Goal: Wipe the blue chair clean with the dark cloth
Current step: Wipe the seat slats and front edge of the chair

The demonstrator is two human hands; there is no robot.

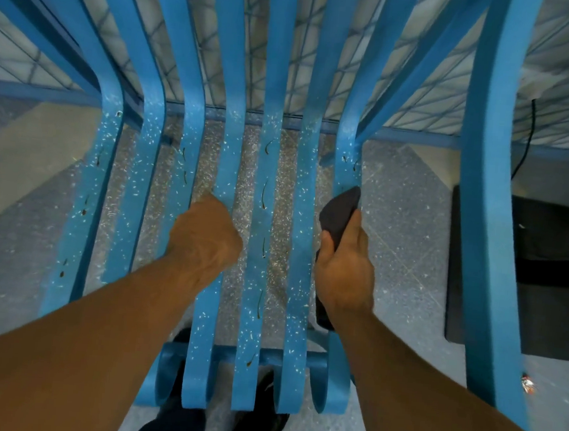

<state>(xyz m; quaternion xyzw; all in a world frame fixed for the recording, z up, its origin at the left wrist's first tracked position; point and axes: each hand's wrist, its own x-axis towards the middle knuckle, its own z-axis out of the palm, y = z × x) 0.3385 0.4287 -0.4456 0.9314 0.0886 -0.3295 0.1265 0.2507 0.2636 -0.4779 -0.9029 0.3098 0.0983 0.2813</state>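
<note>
A person leans over a blue chair point(267, 165) of curved slats, seen from above, both bare forearms reaching onto its seat. The right hand point(345, 272) grips a dark cloth point(340, 210), fingers point(356, 228) and thumb pinching the bunched fabric. The cloth lies pressed on the seat's rightmost slat, about halfway between the chair's curled front edge and the bend where the back rises. The left hand point(205, 234) is on a slat just left of the seat's centre, its fingers curled down around it and mostly hidden. Pale flecks point(144, 155) and dark streaks point(264, 193) dot the seat slats. A speckled floor point(395, 225) shows through the gaps, a black mat point(546, 272) lies to the chair's right, and dark shoes point(258, 419) stand under its front edge.
</note>
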